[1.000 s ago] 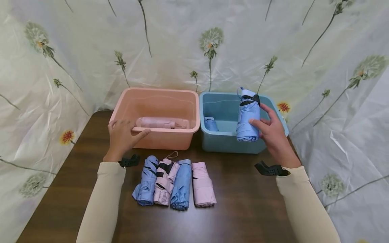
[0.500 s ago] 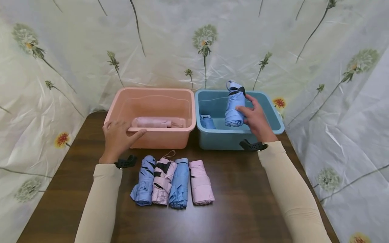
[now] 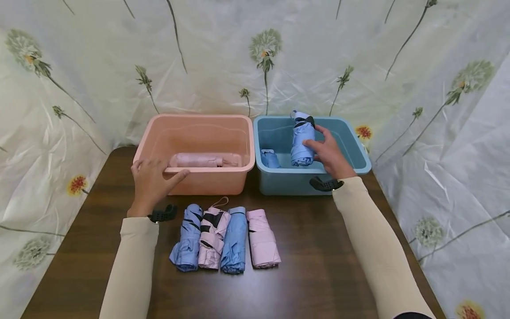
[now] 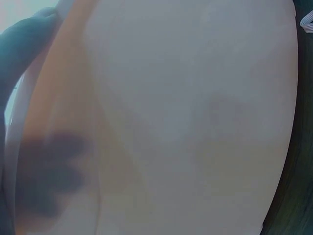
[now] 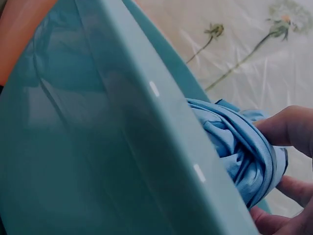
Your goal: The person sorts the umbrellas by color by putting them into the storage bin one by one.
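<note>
My right hand (image 3: 328, 152) holds a blue folded umbrella (image 3: 303, 139) upright over the blue bin (image 3: 314, 184), thumb on its near side. In the right wrist view, the rolled end of the umbrella (image 5: 239, 152) shows just past the bin's rim (image 5: 161, 103), pinched between thumb and fingers. My left hand (image 3: 151, 181) grips the front left rim of the pink bin (image 3: 207, 184). Its fingers show dimly through the bin wall (image 4: 186, 98) in the left wrist view, while the thumb (image 4: 29, 39) lies along the rim.
A pink folded umbrella (image 3: 199, 160) lies inside the pink bin; another blue one (image 3: 270, 158) lies in the blue bin. Before the bins, blue (image 3: 189, 239), pink (image 3: 213, 239), blue (image 3: 234, 241) and pink umbrellas (image 3: 264, 241) line the dark table (image 3: 314, 257). A floral curtain (image 3: 207, 57) hangs behind.
My right hand has carried the blue umbrella left and inward over the blue bin, then lowered it slightly. The left hand stays on the pink bin's rim. The head view shifts a little.
</note>
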`<action>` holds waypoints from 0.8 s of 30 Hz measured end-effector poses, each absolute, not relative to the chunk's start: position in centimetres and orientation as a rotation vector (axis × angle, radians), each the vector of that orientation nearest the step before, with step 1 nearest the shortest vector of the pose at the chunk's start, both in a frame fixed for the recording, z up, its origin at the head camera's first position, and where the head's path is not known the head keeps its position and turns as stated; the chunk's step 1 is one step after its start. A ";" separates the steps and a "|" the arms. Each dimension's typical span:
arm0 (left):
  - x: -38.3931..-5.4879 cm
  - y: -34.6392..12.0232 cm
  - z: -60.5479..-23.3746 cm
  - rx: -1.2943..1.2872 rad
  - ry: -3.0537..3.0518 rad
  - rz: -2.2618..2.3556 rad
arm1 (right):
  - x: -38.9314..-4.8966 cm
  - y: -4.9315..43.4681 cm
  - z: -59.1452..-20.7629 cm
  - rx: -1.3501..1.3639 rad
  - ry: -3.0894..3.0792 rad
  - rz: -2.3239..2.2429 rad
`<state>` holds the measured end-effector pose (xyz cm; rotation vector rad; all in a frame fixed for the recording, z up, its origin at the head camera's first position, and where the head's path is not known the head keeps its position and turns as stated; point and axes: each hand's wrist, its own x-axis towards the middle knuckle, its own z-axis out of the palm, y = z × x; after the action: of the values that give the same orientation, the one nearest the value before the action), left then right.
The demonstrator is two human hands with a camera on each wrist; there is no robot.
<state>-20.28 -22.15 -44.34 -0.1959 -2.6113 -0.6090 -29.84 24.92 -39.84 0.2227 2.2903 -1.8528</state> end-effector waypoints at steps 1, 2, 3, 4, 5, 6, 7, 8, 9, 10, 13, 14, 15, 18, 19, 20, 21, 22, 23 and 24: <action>-20.3 -22.1 -44.3 -0.199 -2.611 -0.608 | -29.9 25.0 -40.0 0.222 2.298 -1.842; -20.3 -22.1 -44.3 -0.202 -2.611 -0.610 | -29.9 25.0 -40.1 0.221 2.303 -1.832; -20.3 -22.1 -44.3 -0.205 -2.609 -0.608 | -30.0 25.1 -40.1 0.218 2.309 -1.820; -20.2 -22.1 -44.3 -0.206 -2.611 -0.604 | -30.1 25.1 -40.2 0.220 2.314 -1.808; -20.2 -22.1 -44.3 -0.205 -2.610 -0.602 | -30.1 25.1 -40.3 0.216 2.317 -1.796; -20.2 -22.1 -44.3 -0.204 -2.612 -0.599 | -30.2 25.1 -40.3 0.213 2.319 -1.785; -20.2 -22.1 -44.3 -0.201 -2.613 -0.596 | -30.3 25.1 -40.4 0.209 2.322 -1.777; -20.2 -22.1 -44.3 -0.200 -2.612 -0.597 | -30.4 25.1 -40.4 0.206 2.327 -1.766; -20.2 -22.1 -44.3 -0.200 -2.612 -0.597 | -30.4 25.0 -40.5 0.205 2.329 -1.760; -20.2 -22.1 -44.3 -0.198 -2.613 -0.595 | -30.5 25.0 -40.5 0.204 2.330 -1.758; -20.2 -22.2 -44.1 -0.199 -2.614 -0.599 | -30.8 24.7 -40.4 0.201 2.328 -1.743; -20.2 -22.1 -44.1 -0.201 -2.616 -0.601 | -30.8 24.7 -40.4 0.204 2.326 -1.738; -20.2 -22.1 -44.0 -0.200 -2.618 -0.601 | -30.8 24.6 -40.4 0.205 2.324 -1.732; -20.1 -22.1 -44.0 -0.198 -2.624 -0.600 | -31.0 24.6 -40.5 0.211 2.322 -1.707; -20.1 -22.0 -44.0 -0.198 -2.625 -0.601 | -31.0 24.7 -40.5 0.217 2.321 -1.697; -20.1 -22.0 -44.1 -0.197 -2.626 -0.603 | -31.1 24.7 -40.6 0.217 2.324 -1.683; -20.1 -22.0 -44.1 -0.195 -2.627 -0.603 | -31.1 24.7 -40.6 0.218 2.326 -1.670; -20.1 -22.0 -44.1 -0.194 -2.628 -0.602 | -31.1 24.7 -40.6 0.221 2.325 -1.660; -20.1 -22.0 -44.1 -0.193 -2.629 -0.600 | -31.1 24.7 -40.6 0.223 2.323 -1.648; -20.1 -22.0 -44.1 -0.192 -2.631 -0.600 | -31.0 24.7 -40.6 0.225 2.323 -1.633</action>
<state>-20.09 -21.95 -44.12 -0.1922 -2.6306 -0.5996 -31.05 24.70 -40.64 0.2247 2.3232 -1.6329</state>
